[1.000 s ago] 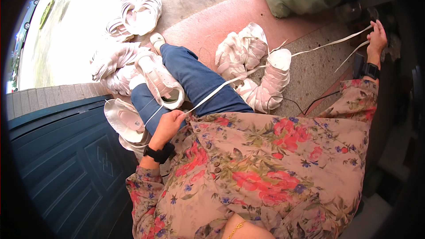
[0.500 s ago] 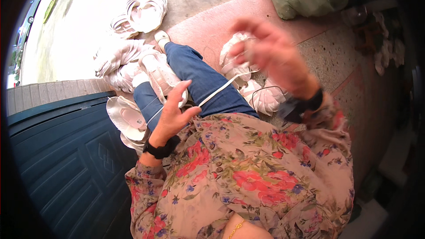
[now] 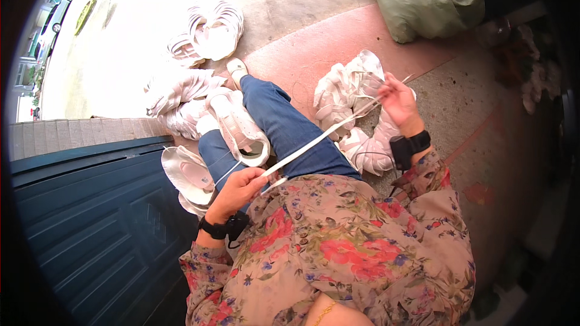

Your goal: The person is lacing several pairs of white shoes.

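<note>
On my feed I count two hands [image 3: 240, 192] [image 3: 399, 102], two black wristbands [image 3: 221, 227] [image 3: 417, 143], one green bundle [image 3: 426, 0], one blue panel [image 3: 103, 217]; pale shoe uppers [image 3: 232, 125] overlap too much to count.

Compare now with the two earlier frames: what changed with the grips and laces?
Right grip swung in from far right toward the legs, now holding the white laces. Left grip opened midway, then closed on them again; they run straight between both grips. Unchanged: light shoe by the legs, shoe stack on the right, olive bag.
</note>
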Motion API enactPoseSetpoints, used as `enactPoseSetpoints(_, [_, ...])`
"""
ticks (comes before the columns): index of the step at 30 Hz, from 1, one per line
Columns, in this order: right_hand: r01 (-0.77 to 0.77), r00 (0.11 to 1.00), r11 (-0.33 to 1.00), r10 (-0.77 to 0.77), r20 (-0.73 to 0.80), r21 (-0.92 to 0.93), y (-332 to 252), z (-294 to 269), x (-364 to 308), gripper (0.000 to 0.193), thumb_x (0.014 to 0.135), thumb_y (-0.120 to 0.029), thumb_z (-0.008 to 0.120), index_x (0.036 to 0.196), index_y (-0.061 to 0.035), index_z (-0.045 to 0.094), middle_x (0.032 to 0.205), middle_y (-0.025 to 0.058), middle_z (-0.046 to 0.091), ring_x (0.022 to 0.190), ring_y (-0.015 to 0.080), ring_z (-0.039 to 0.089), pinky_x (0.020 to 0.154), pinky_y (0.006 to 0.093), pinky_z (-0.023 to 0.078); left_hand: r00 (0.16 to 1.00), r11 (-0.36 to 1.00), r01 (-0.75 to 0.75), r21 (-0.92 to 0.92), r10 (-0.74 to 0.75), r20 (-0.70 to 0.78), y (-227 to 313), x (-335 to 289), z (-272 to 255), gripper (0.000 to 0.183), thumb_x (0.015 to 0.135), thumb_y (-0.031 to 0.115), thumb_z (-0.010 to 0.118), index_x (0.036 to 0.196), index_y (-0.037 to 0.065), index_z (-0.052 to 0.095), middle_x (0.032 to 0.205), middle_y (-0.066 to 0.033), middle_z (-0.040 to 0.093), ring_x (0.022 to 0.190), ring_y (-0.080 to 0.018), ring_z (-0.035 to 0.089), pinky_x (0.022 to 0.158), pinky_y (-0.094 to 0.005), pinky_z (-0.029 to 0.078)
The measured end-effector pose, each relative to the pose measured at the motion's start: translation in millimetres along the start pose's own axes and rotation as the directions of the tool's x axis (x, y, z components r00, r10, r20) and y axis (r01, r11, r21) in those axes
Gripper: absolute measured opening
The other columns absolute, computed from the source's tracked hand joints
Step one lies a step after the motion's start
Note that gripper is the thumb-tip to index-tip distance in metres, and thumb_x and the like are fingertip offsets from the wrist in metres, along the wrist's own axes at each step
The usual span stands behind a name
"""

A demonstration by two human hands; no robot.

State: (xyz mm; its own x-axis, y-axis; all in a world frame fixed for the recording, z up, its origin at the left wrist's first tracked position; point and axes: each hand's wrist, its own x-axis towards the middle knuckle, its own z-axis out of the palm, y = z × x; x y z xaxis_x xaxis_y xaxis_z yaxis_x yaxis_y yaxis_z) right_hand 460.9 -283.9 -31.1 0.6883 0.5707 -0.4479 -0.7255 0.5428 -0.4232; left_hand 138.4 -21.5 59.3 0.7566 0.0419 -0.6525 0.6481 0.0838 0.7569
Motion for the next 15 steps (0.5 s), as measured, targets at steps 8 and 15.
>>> enactPoseSetpoints(8, [-0.326, 0.859, 0.697, -0.063, -0.508, -0.638, -17, -118, 17, 0.01, 0.083, -0.018, 0.052, 0.09, -0.0114, 0.056, 0.069, -0.0003, 0.051, 0.064, 0.0121, 0.049, 0.057, 0.0257, 0.043, 0.962, 0.924, -0.117, 0.364, 0.196, -0.19, -54, 9, 5, 0.023, 0.081, 0.013, 0.057, 0.098, -0.002, 0.057, 0.085, -0.0102, 0.061, 0.078, -0.0184, 0.057, 0.072, -0.0284, 0.044])
enactPoseSetpoints(15, [-0.025, 0.954, -0.197, -0.298, 0.036, -0.98, 35, -178, 85, 0.031, 0.072, -0.013, 0.047, 0.098, -0.0009, 0.059, 0.097, 0.0218, 0.059, 0.092, 0.0381, 0.054, 0.079, 0.0402, 0.043, 0.845, 0.923, 0.094, 0.373, 0.125, -0.52, -80, -36, -17, 0.022, 0.079, 0.01, 0.058, 0.097, -0.001, 0.059, 0.078, -0.0088, 0.061, 0.069, -0.0135, 0.056, 0.063, -0.0261, 0.045])
